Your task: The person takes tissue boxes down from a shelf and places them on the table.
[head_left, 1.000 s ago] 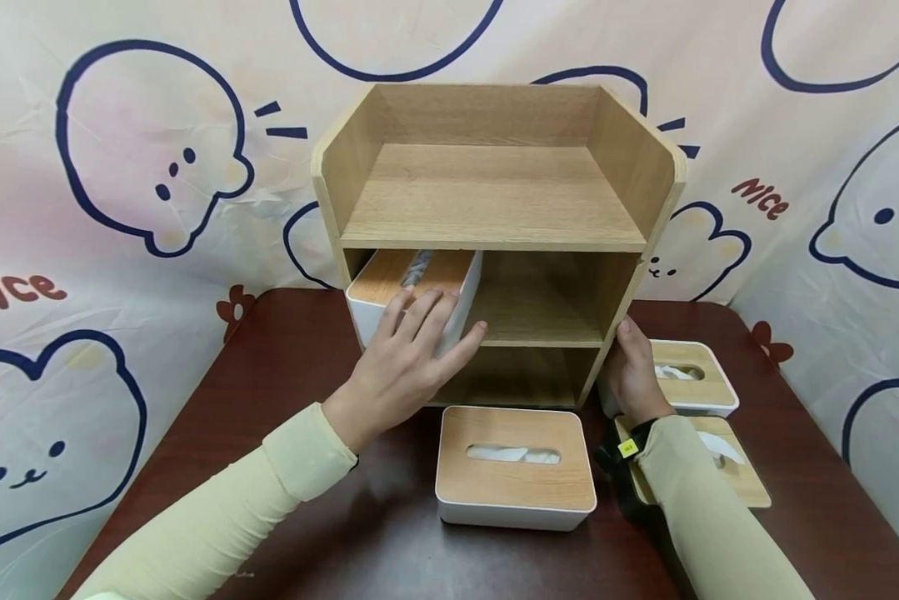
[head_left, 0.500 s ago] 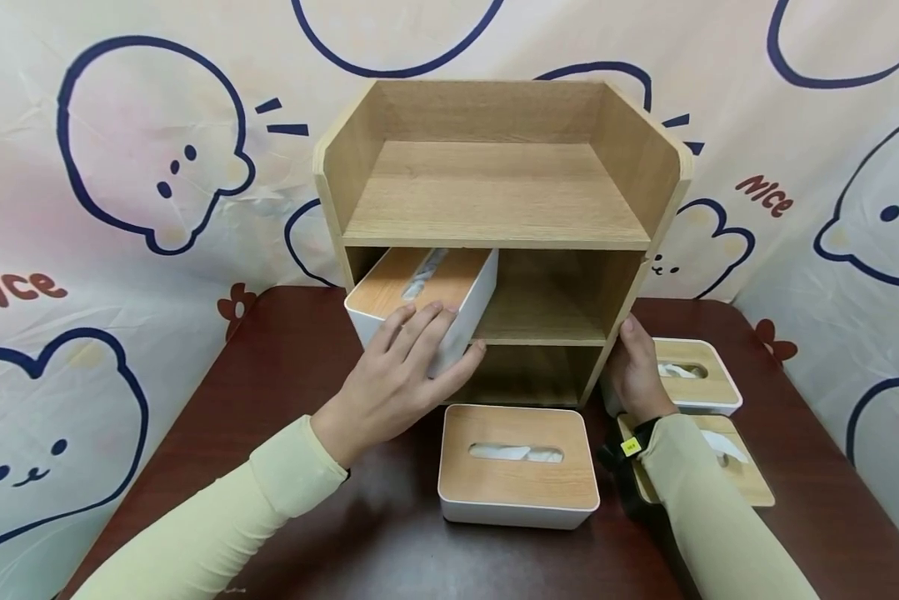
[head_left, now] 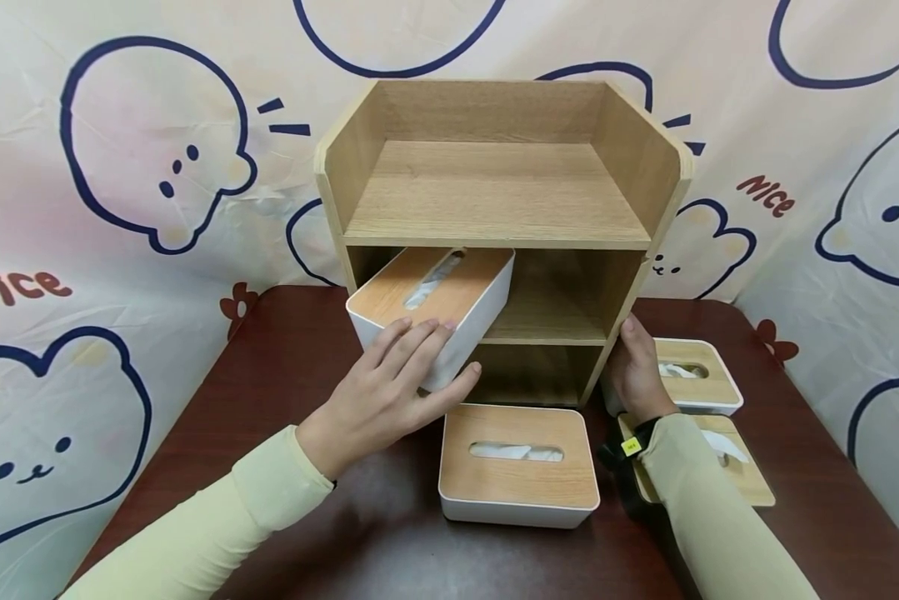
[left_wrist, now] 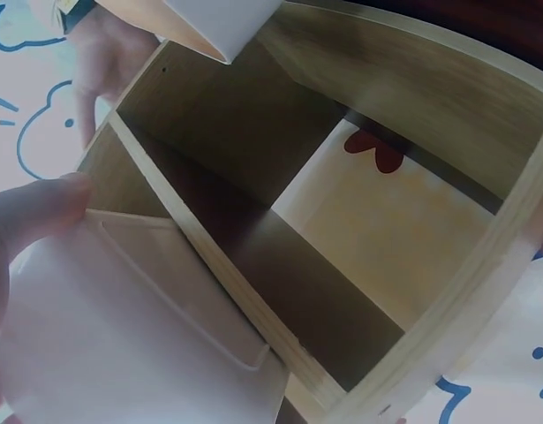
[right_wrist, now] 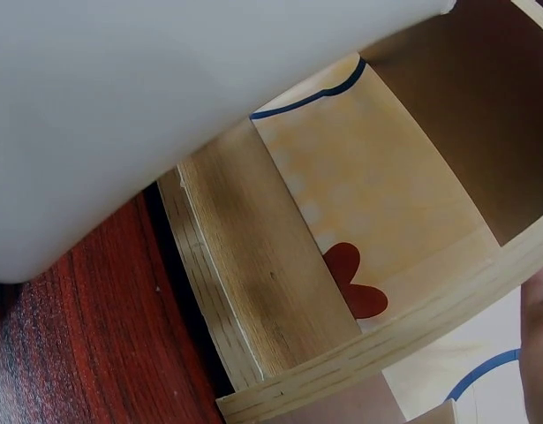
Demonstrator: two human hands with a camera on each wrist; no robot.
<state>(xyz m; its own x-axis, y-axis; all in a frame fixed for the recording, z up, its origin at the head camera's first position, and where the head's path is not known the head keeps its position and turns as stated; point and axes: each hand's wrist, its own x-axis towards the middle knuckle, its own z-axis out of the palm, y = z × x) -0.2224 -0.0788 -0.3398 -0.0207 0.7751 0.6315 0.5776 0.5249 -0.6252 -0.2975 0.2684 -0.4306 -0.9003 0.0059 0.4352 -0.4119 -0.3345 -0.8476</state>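
Note:
My left hand (head_left: 385, 379) grips the front of a white tissue box (head_left: 437, 292) with a wood-look lid, fingers over the front edge and thumb on its side. The box sits at an angle, partly out of the left of the middle compartment of a wooden desk shelf (head_left: 494, 196). In the left wrist view the pale underside of the box (left_wrist: 139, 327) shows beside the thumb (left_wrist: 55, 199). My right hand (head_left: 636, 375) rests against the outer right panel of the shelf, thumb up; its other fingers are mostly hidden in the head view.
A second wood-lidded tissue box (head_left: 519, 479) stands in front of the shelf on the dark red table (head_left: 307, 333). Two more tissue boxes, one farther back (head_left: 696, 371) and one nearer (head_left: 734, 467), lie beside the right forearm. A cartoon-printed cloth (head_left: 142, 158) hangs behind.
My left hand has drawn the tissue box outward from the middle compartment, toward me, and the box has turned so that its back end swings right. The right hand stays on the shelf's side.

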